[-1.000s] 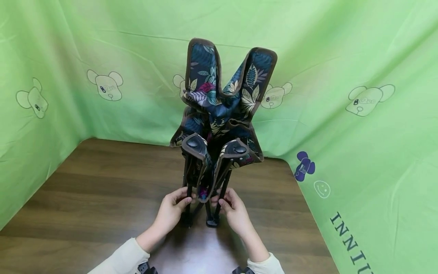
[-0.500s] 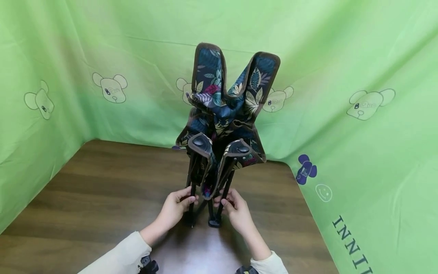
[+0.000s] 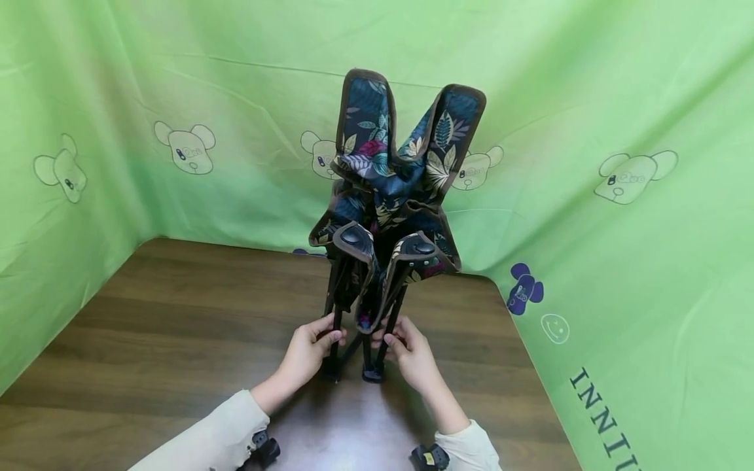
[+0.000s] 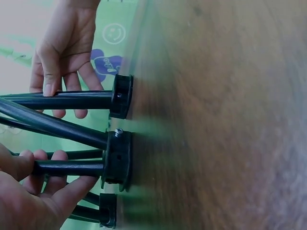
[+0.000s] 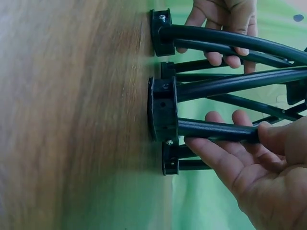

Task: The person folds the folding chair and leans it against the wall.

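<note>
A folding camp chair (image 3: 393,186) stands upright on the table, mostly folded, its dark blue leaf-patterned fabric bunched above black tube legs. In the head view my left hand (image 3: 309,350) pinches a front left leg between thumb and fingers, low down. Opposite it, my right hand (image 3: 412,356) holds a front right leg the same way. The left wrist view shows a black plastic foot (image 4: 117,158) with a screw, resting on the tabletop beside my left fingers. In the right wrist view the thumb lies on the tube (image 5: 216,130) with fingers behind it. Fabric hides the upper frame.
Brown wood-grain tabletop (image 3: 177,314) surrounds the chair's feet. Green curtain (image 3: 247,98) with printed bear heads hangs close behind the chair and along both sides. A black wrist camera (image 3: 430,458) is strapped at the right cuff, another (image 3: 262,451) at the left.
The chair has shifted slightly to the right and away, both hands moving with it. Its two front legs stand a little closer together.
</note>
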`<state>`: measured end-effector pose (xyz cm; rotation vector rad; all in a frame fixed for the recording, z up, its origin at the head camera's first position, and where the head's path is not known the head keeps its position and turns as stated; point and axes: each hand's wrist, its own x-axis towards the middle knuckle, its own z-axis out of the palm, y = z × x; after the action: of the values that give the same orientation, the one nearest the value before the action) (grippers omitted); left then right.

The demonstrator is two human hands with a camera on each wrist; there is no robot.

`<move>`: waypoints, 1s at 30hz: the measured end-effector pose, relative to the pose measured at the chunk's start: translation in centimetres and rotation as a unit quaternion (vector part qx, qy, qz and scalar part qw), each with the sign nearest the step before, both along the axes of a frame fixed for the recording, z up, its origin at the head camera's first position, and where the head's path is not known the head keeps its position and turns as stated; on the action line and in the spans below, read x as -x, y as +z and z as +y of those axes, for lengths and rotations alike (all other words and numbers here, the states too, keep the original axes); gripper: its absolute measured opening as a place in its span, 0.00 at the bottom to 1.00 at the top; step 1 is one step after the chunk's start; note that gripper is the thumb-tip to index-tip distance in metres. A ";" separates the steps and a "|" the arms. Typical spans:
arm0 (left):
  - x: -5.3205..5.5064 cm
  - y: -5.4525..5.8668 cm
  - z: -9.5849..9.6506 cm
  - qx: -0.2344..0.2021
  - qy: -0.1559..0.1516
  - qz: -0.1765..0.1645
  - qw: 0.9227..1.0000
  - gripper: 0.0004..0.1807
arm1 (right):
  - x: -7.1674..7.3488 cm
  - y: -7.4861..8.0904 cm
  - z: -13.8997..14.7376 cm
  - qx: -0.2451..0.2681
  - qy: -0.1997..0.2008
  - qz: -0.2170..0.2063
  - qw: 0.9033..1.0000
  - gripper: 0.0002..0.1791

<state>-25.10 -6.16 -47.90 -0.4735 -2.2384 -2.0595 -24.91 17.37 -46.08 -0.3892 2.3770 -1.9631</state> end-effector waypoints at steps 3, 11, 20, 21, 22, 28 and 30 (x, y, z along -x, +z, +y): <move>-0.1 0.0 -0.3 0.014 -0.002 0.007 1.000 0.19 | -0.2 0.1 0.0 -0.004 0.005 -0.004 1.000 0.12; -0.5 0.1 0.0 0.021 0.015 -0.002 1.000 0.22 | -0.2 0.2 0.0 -0.015 0.004 -0.001 1.000 0.12; -1.0 0.4 0.7 0.012 0.037 -0.001 0.999 0.22 | -0.6 0.1 -0.3 -0.026 -0.017 0.016 0.999 0.12; -1.1 0.4 0.8 0.010 0.038 -0.001 0.999 0.22 | -0.6 0.1 -0.3 -0.027 -0.020 0.018 0.999 0.12; -1.1 0.4 0.9 0.012 0.039 0.006 0.999 0.22 | -0.7 0.0 -0.3 -0.026 -0.024 0.019 0.999 0.12; -1.1 0.5 1.2 0.024 0.044 0.025 0.998 0.21 | -0.6 0.1 -0.7 -0.036 -0.051 0.035 0.997 0.11; -0.9 0.5 1.2 0.027 0.049 0.031 0.998 0.21 | -0.5 0.2 -0.8 -0.049 -0.055 0.047 0.996 0.11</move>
<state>-24.23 -4.95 -47.36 -0.4174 -2.2387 -1.9160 -24.40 16.57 -45.85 -0.3614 2.5954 -1.9017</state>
